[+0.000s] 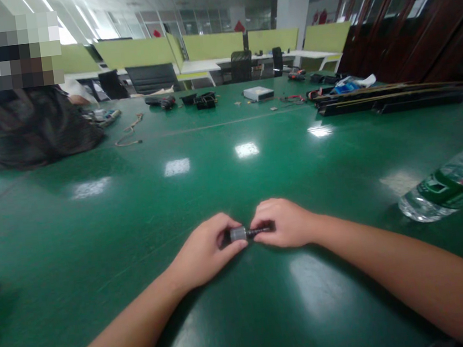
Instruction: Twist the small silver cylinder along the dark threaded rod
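Low over the green table, my two hands meet near the middle of the head view. Between the thumb and fingers of my left hand is a small grey cylinder, lying roughly level. A thin dark ridged rod extends from its right side. My right hand pinches this rod, and its fingers hide part of it. Whether rod and cylinder are one piece or two cannot be made out.
A clear water bottle lies tilted at the right. A dark bag stands at the far left, near a blurred-out person. Along the back are a cable, black parts, a silver box and long black strips.
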The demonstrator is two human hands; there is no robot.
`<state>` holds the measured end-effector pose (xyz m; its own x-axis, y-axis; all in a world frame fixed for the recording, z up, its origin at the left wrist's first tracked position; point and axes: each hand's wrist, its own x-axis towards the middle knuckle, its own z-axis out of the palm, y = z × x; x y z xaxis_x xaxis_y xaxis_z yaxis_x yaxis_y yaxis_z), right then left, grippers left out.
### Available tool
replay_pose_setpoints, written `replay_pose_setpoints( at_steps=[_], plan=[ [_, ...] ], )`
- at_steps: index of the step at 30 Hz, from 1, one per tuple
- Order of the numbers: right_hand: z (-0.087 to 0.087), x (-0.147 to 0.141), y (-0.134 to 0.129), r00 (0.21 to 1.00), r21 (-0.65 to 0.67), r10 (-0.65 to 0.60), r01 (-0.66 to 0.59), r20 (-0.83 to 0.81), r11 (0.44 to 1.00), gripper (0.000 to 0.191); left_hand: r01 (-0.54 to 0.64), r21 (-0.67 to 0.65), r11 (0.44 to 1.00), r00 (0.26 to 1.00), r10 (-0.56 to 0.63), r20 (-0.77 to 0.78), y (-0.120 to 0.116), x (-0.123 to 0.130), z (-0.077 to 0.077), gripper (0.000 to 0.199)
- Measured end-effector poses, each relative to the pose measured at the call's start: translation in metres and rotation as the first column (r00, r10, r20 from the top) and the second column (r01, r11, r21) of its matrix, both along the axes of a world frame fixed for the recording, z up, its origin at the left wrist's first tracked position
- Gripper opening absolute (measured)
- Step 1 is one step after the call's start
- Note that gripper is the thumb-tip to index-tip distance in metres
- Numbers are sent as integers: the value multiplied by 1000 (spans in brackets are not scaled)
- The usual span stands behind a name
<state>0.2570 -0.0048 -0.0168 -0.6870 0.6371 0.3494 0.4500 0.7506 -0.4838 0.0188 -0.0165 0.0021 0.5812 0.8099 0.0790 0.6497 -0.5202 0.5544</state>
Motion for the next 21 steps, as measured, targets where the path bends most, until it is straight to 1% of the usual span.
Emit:
replay_pose_setpoints(
  at_steps=[21],
  plan=[
    [1, 0, 0, 1000, -13, -1, 1, 8, 1000, 10, 1, 4, 1000, 1000, -1, -3, -1, 0, 2, 26]
  ],
)
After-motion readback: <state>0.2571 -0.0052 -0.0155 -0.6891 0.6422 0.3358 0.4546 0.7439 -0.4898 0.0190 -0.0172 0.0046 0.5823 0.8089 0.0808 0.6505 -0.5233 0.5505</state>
